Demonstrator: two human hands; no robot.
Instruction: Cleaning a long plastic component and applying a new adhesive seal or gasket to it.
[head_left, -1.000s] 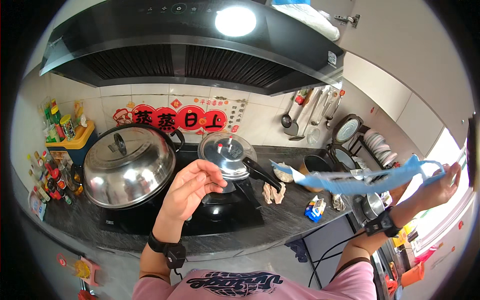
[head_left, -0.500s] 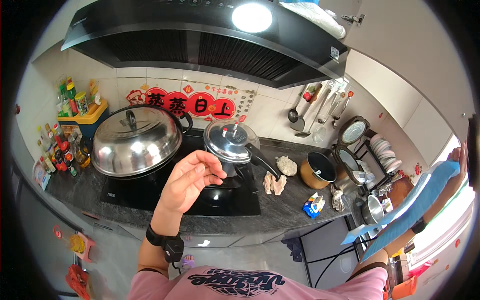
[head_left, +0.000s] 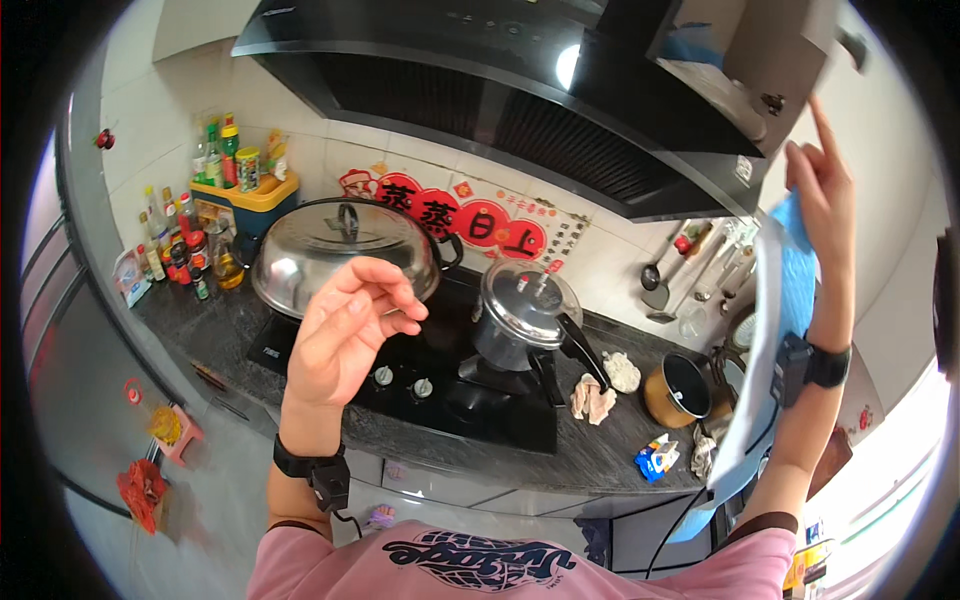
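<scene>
My left hand (head_left: 350, 325) is raised over the stove, empty, its fingers loosely curled and apart. Behind it stands a large steel wok with a domed lid (head_left: 325, 250). A pressure cooker (head_left: 525, 315) with a black handle sits on the right burner. High at the right, my right hand (head_left: 825, 185) grips the top of a long light-blue cloth (head_left: 795, 255) with a pale side, which hangs down along my forearm. The index finger of that hand points up against the edge of the open cabinet door (head_left: 815, 70) beside the range hood (head_left: 480, 90).
Sauce bottles (head_left: 180, 245) and a yellow-and-blue box (head_left: 245, 200) crowd the counter's left end. To the right lie a crumpled rag (head_left: 593, 398), a blue-and-white packet (head_left: 657, 457) and a brown inner pot (head_left: 678, 390). Ladles and spatulas (head_left: 690, 265) hang on the wall.
My right hand has risen from the far right up to the cabinet door, taking the blue cloth along. The view has swung to the right and tilted; my left hand keeps its pose.
</scene>
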